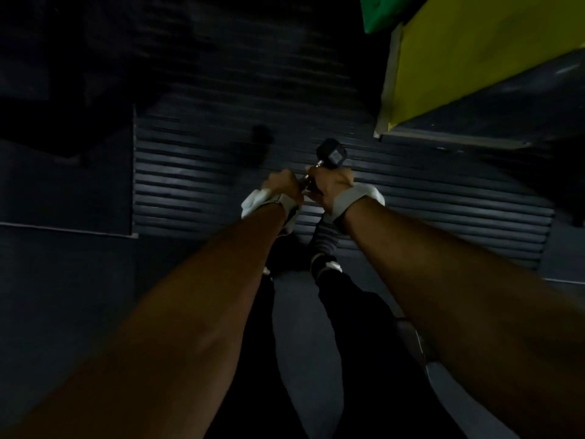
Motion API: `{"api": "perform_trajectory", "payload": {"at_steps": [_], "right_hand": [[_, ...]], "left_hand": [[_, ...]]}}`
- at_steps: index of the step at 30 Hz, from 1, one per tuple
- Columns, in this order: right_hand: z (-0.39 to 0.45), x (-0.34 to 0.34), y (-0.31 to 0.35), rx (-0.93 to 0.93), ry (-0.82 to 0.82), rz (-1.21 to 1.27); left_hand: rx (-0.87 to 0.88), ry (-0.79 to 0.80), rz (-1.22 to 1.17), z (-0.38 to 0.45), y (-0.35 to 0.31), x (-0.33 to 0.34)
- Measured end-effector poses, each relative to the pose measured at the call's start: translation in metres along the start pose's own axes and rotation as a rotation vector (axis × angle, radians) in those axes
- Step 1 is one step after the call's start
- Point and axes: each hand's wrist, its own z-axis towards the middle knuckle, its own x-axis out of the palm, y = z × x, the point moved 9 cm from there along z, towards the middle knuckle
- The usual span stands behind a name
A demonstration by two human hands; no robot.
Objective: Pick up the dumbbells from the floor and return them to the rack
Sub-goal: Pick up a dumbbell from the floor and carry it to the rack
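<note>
Both hands grip one dumbbell (329,155) by its bar, left hand (282,185) low, right hand (332,183) just under the upper hex head, above the ribbed floor mat (190,185). It looks heavy and rigid; the bar is the sound hold.

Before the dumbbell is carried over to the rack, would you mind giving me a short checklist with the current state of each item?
1. Right hand curled round the handle of the dumbbell: ok.
2. Left hand also on the handle: ok, though its fingers are partly hidden.
3. Dumbbell clear of the ribbed floor mat: cannot tell; the picture is dark.
4. Near end of the dumbbell visible and free: cannot tell; hidden behind the hands.
5. Feet clear beneath the load: not ok; a shoe lies just below the hands.
6. Rack in sight: not ok; none visible.
</note>
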Motion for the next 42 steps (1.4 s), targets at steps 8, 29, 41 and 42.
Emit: {"api": "perform_trajectory", "payload": {"at_steps": [8, 29, 41, 42], "right_hand": [[-0.165, -0.011, 0.071, -0.362, -0.092, -0.561], [-0.483, 0.132, 0.044, -1.771, 0.32, -1.945], [-0.661, 0.267, -0.114, -2.173, 0.472, -2.105], [-0.677, 0.278, -0.133, -2.191, 0.487, -2.116]], "left_hand": [[-0.006, -0.143, 0.026, -0.146, 0.029, -0.098], [-0.244, -0.512, 0.109, -0.42, 0.183, -0.175], [-0.529, -0.65, -0.191, -0.577, 0.374, -0.129], [-0.541, -0.679, -0.2, -0.591, 0.395, -0.126]]}}
